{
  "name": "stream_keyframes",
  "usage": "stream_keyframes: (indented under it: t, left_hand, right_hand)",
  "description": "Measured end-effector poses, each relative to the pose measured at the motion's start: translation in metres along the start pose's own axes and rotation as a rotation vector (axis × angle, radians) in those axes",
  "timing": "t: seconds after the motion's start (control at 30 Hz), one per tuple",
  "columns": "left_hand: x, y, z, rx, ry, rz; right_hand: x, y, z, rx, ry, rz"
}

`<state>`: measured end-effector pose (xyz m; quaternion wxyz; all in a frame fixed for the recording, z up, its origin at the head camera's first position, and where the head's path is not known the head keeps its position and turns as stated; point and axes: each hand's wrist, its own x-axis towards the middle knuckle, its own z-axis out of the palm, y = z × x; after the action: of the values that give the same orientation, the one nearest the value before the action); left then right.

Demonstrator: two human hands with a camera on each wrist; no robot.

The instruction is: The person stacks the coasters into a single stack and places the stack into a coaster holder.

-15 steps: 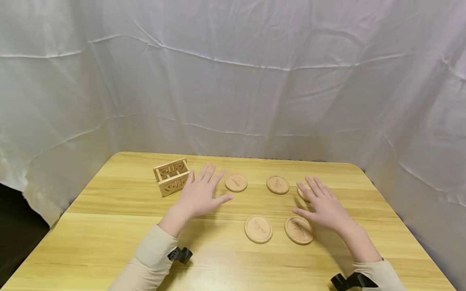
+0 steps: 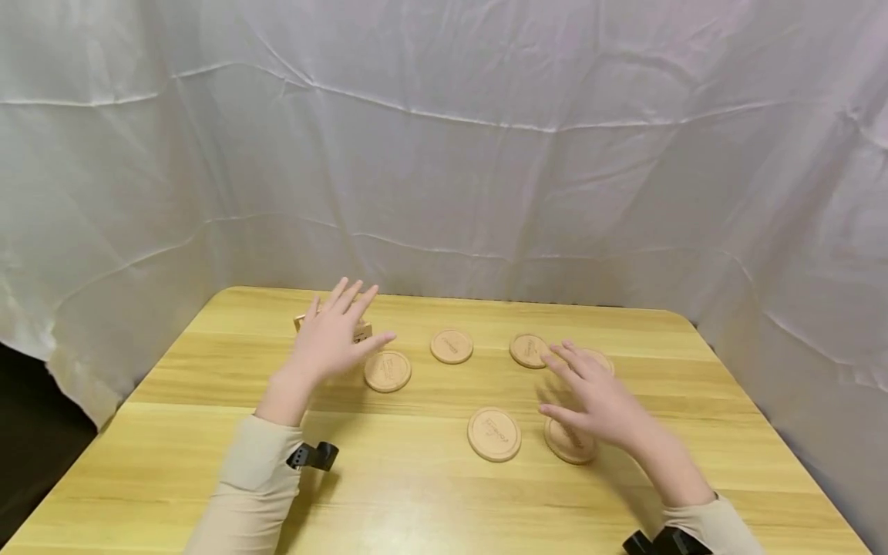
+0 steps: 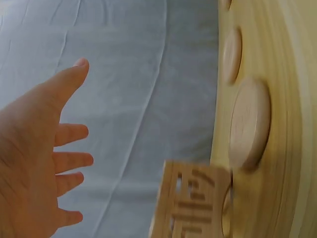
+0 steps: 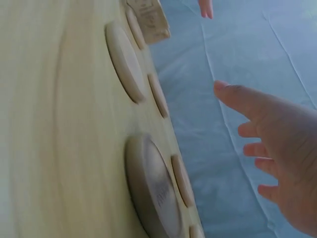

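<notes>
With fingers spread, my left hand (image 2: 322, 345) hovers above a light wooden holder (image 2: 363, 332) with cut-out side panels, hiding most of it in the head view. More of the holder (image 3: 195, 201) shows in the left wrist view. A round wooden coaster (image 2: 388, 371) lies just right of that hand. My right hand (image 2: 605, 402), fingers extended and holding nothing, is over the right-hand coasters. It partly covers a near coaster (image 2: 570, 445) and a far-right coaster (image 2: 602, 359). In the right wrist view, a gap separates the right hand (image 4: 287, 153) from the coasters.
Other engraved coasters lie flat on the wooden table (image 2: 416, 493): one in front (image 2: 494, 435), and two towards the back, a left one (image 2: 452, 347) and a right one (image 2: 534, 348). A pale cloth curtain (image 2: 444, 193) hangs behind and at both sides.
My left hand has moved left and away from me, over the holder, uncovering the coaster beside it. My right hand has shifted slightly left.
</notes>
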<state>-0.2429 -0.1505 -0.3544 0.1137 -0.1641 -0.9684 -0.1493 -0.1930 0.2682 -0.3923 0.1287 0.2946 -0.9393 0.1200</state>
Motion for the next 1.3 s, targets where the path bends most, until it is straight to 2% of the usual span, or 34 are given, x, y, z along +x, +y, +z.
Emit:
stream_keyframes:
  t: [0.23,0.4,0.47,0.67,0.87,0.97,1.3]
  left_hand:
    - [0.0,-0.036,0.002,-0.083,0.048,-0.061]
    - [-0.003,-0.056,0.004,-0.11,0.057,-0.107]
    - [-0.005,-0.063,0.006,-0.116,0.056,-0.123]
    - [-0.007,-0.079,0.017,-0.104,0.032,-0.166]
    - [-0.008,-0.088,0.026,-0.113,-0.051,-0.22]
    - [-0.009,-0.09,0.029,-0.122,-0.073,-0.233]
    - [-0.012,-0.09,0.028,-0.184,-0.051,-0.272]
  right_hand:
    - [0.005,-0.022,0.01,0.029,0.04,-0.134]
    - [0.007,-0.034,0.018,0.031,0.049,-0.203]
    - [0.007,-0.038,0.021,0.023,0.034,-0.21]
    - [0.005,-0.05,0.028,0.042,-0.075,-0.165]
    - [0.003,-0.056,0.037,0.065,-0.125,-0.17]
    - [0.003,-0.057,0.041,0.071,-0.134,-0.174]
    - [0.001,-0.058,0.045,0.07,-0.174,-0.145]
